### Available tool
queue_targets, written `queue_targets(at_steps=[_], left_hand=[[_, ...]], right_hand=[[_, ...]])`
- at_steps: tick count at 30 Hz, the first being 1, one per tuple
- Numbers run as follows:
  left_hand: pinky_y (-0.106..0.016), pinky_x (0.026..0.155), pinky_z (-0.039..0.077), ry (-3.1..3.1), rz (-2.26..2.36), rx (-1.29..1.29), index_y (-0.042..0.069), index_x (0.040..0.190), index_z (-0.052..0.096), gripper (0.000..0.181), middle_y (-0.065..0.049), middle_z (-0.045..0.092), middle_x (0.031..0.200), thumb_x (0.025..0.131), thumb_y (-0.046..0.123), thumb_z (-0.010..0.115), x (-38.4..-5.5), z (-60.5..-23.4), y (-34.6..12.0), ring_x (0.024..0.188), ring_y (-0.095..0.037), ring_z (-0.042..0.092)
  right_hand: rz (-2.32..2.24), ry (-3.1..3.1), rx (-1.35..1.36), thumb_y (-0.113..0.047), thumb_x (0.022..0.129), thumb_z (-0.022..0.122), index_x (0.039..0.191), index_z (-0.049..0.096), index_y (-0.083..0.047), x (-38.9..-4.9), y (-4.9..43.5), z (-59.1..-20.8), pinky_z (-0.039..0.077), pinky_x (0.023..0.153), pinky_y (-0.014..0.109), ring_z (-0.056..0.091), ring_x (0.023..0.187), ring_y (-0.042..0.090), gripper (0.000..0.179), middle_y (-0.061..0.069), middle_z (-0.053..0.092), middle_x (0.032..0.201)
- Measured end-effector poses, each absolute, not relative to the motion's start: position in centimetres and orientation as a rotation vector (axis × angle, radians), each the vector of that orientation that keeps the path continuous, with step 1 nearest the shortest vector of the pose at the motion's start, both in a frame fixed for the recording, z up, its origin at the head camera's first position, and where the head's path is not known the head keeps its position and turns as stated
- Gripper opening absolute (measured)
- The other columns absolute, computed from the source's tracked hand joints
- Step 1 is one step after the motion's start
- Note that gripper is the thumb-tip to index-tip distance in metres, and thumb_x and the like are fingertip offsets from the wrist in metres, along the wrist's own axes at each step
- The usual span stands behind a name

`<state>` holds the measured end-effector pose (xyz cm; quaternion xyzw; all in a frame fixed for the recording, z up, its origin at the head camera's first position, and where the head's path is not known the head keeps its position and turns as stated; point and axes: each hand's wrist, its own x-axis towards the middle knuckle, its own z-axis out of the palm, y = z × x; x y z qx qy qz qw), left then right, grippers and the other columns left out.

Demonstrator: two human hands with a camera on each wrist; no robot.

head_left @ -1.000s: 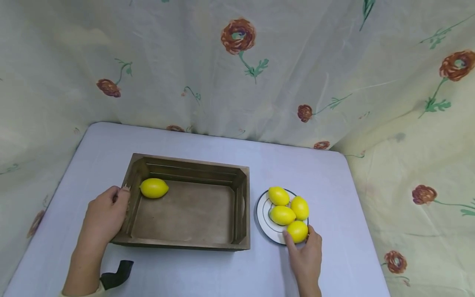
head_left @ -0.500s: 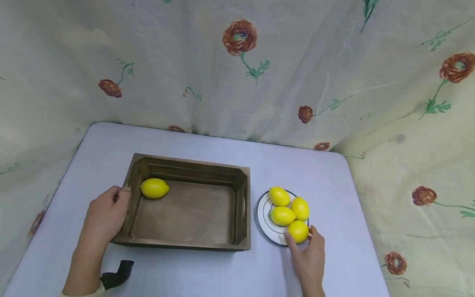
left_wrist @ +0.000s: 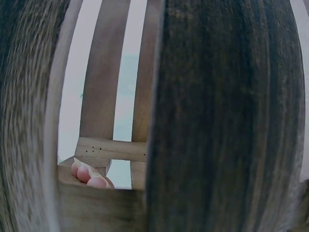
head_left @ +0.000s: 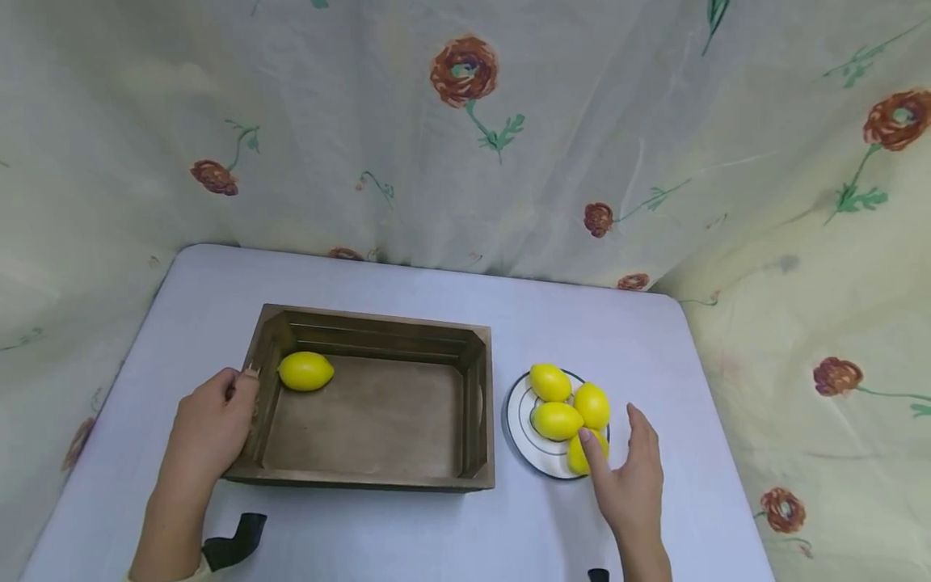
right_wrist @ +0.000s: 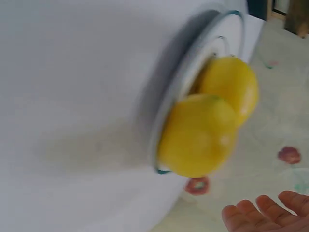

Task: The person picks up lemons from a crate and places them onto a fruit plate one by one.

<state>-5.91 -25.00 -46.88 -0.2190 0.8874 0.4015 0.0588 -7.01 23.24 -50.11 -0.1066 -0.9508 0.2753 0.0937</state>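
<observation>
A brown wooden crate (head_left: 378, 480) stands on the table with one lemon (head_left: 306, 371) in its far left corner. My left hand (head_left: 212, 420) grips the crate's left end wall. In the left wrist view its fingertips (left_wrist: 91, 178) show past the slats. To the right, a white plate (head_left: 520, 436) with a dark rim bears several lemons (head_left: 558, 421). My right hand (head_left: 629, 477) is at the plate's near right side, thumb and fingers spread, holding nothing. Its thumb covers part of the nearest lemon (head_left: 582, 457); whether they touch I cannot tell. The right wrist view shows its fingers apart from the lemons.
A white cloth covers the table (head_left: 407, 541). Floral curtain (head_left: 407, 129) hangs behind and along the sides. A black strap-like piece (head_left: 236, 541) shows by the left wrist, and a small black piece (head_left: 599, 575) by the right.
My right hand has drawn its fingers off the nearest lemon, opened, and moved up and to the right. The lemon remains on the plate. My left hand keeps its grip on the crate.
</observation>
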Motion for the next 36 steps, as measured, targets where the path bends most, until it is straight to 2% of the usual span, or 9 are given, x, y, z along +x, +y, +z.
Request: queue_targets(at_steps=[4, 9, 12, 15, 18, 20, 22, 28, 36], left_hand=[[-0.037, 0.054, 0.040, 2.694, 1.213, -0.660, 0.001, 0.106, 0.059, 0.050, -0.011, 0.051, 0.076, 0.110, 0.041, 0.029, -5.9, -46.7, -25.0, 0.070, -0.028, 0.049], [-0.037, 0.054, 0.041, 2.698, 1.217, -0.670, 0.001, 0.106, 0.060, 0.050, -0.012, 0.052, 0.076, 0.109, 0.040, 0.029, -5.9, -46.6, -25.0, 0.070, -0.028, 0.050], [-0.037, 0.055, 0.041, 2.704, 1.218, -0.671, 0.001, 0.107, 0.061, 0.050, -0.012, 0.053, 0.077, 0.109, 0.040, 0.030, -6.0, -46.6, -25.0, 0.071, -0.029, 0.050], [-0.037, 0.055, 0.041, 2.705, 1.219, -0.672, 0.001, 0.107, 0.061, 0.050, -0.012, 0.053, 0.077, 0.109, 0.040, 0.030, -6.1, -46.7, -25.0, 0.071, -0.029, 0.050], [-0.037, 0.055, 0.041, 2.704, 1.222, -0.679, 0.001, 0.109, 0.061, 0.051, -0.012, 0.054, 0.078, 0.109, 0.040, 0.030, -6.1, -46.8, -25.0, 0.071, -0.029, 0.050], [-0.037, 0.055, 0.041, 2.702, 1.228, -0.679, 0.001, 0.108, 0.061, 0.050, -0.012, 0.054, 0.078, 0.109, 0.040, 0.030, -6.2, -46.8, -25.0, 0.070, -0.028, 0.050], [-0.037, 0.054, 0.041, 2.701, 1.235, -0.677, 0.000, 0.108, 0.061, 0.051, -0.012, 0.055, 0.078, 0.110, 0.041, 0.030, -6.2, -46.8, -25.0, 0.069, -0.028, 0.050], [-0.036, 0.053, 0.041, 2.698, 1.235, -0.682, 0.001, 0.106, 0.061, 0.051, -0.012, 0.054, 0.076, 0.110, 0.042, 0.031, -6.1, -46.9, -25.0, 0.067, -0.027, 0.049], [-0.036, 0.052, 0.040, 2.708, 1.238, -0.664, 0.003, 0.101, 0.059, 0.051, -0.010, 0.051, 0.074, 0.110, 0.044, 0.030, -6.2, -46.9, -25.1, 0.065, -0.026, 0.047]], right_hand=[[0.894, -2.797, -0.130, -0.031, 0.095, 0.077, 0.165, 0.024, -0.009, -7.7, 22.9, -47.3, 0.037, 0.112, 0.063, 0.036, 0.148, 0.043, 0.091, 0.019, 0.032, 0.165], [0.965, -2.762, 0.187, -0.025, 0.081, 0.090, 0.169, 0.011, -0.023, -9.1, 21.9, -43.2, 0.030, 0.115, 0.065, 0.026, 0.154, 0.036, 0.117, 0.006, 0.022, 0.172], [0.951, -2.764, 0.362, -0.025, 0.072, 0.097, 0.169, 0.011, -0.025, -10.0, 20.5, -40.7, 0.030, 0.113, 0.070, 0.024, 0.155, 0.035, 0.129, 0.002, 0.019, 0.173], [0.898, -2.778, 0.520, -0.031, 0.068, 0.100, 0.169, 0.012, -0.024, -10.9, 18.7, -38.8, 0.032, 0.110, 0.073, 0.025, 0.155, 0.034, 0.134, 0.002, 0.019, 0.173], [0.855, -2.770, 0.708, -0.048, 0.071, 0.096, 0.169, 0.011, -0.020, -11.9, 16.9, -37.8, 0.034, 0.112, 0.067, 0.026, 0.155, 0.033, 0.133, 0.004, 0.020, 0.173], [0.825, -2.754, 0.852, -0.062, 0.074, 0.088, 0.169, 0.011, -0.016, -12.5, 15.6, -37.6, 0.033, 0.116, 0.059, 0.026, 0.155, 0.031, 0.130, 0.007, 0.020, 0.172], [0.798, -2.729, 0.993, -0.069, 0.076, 0.082, 0.168, 0.011, -0.012, -13.0, 14.2, -37.5, 0.032, 0.119, 0.051, 0.025, 0.156, 0.030, 0.130, 0.009, 0.020, 0.172], [0.580, -2.644, 1.384, -0.053, 0.074, 0.093, 0.167, 0.013, -0.006, -14.6, 9.1, -37.2, 0.029, 0.121, 0.045, 0.023, 0.156, 0.030, 0.130, 0.014, 0.021, 0.171], [0.157, -2.830, 1.792, -0.051, 0.082, 0.088, 0.169, 0.011, -0.016, -16.0, 1.3, -38.8, 0.037, 0.117, 0.043, 0.033, 0.152, 0.029, 0.121, 0.010, 0.024, 0.170]])
